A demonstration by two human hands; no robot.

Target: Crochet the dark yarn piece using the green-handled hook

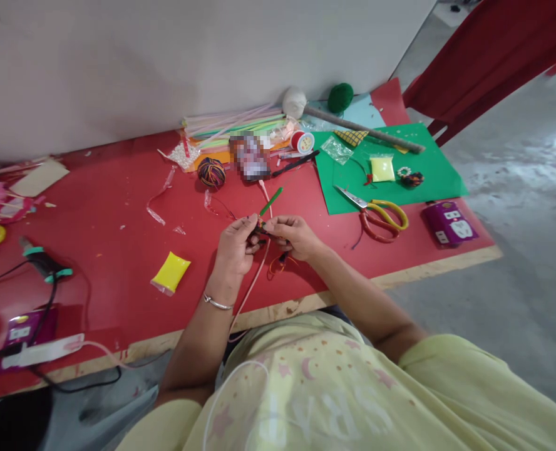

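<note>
Over the red table point(128, 207), my left hand point(235, 245) and my right hand point(299, 238) meet, fingertips close together. Both are closed in a pinch on a small dark multicoloured yarn piece point(260, 225), mostly hidden by the fingers. A thin green stick-like stem point(272, 200) rises from between the hands. Loose strands of orange and dark yarn point(278, 266) hang below my right hand. Behind the hands lie a ball of multicoloured yarn point(211, 173) and a pixelated, phone-like rectangle point(250, 156); a pink cable point(254, 285) runs from it beneath the hands.
Scissors point(376, 216) lie at the right, partly on a green sheet point(339, 194), near a purple socket box point(449, 222). A yellow packet point(171, 273) sits left of my hands. Farther left is a glue gun point(46, 262). Pipe cleaners point(235, 122) lie along the wall.
</note>
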